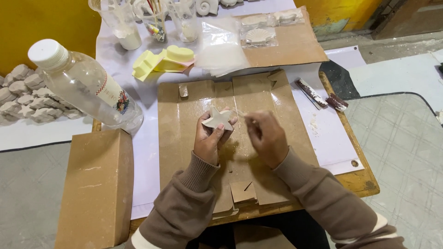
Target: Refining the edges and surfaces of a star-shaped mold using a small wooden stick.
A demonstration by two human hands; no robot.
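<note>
My left hand (208, 138) holds a white star-shaped plaster piece (218, 118) above a flattened brown cardboard sheet (184, 115). Just right of the star, my right hand (267, 137) pinches a thin pale stick (243, 114) whose tip points at the star's right arm. Both sleeves are brown with a pale stripe. White dust lies on the cardboard below the hands.
A clear plastic bottle (87, 85) lies at the left beside a brown box (94, 189). Yellow moulds (161, 61), cups with tools (154, 20), bagged shell casts (260, 37) sit at the back. Two small files (318, 94) lie right. More plaster pieces (27, 94) pile far left.
</note>
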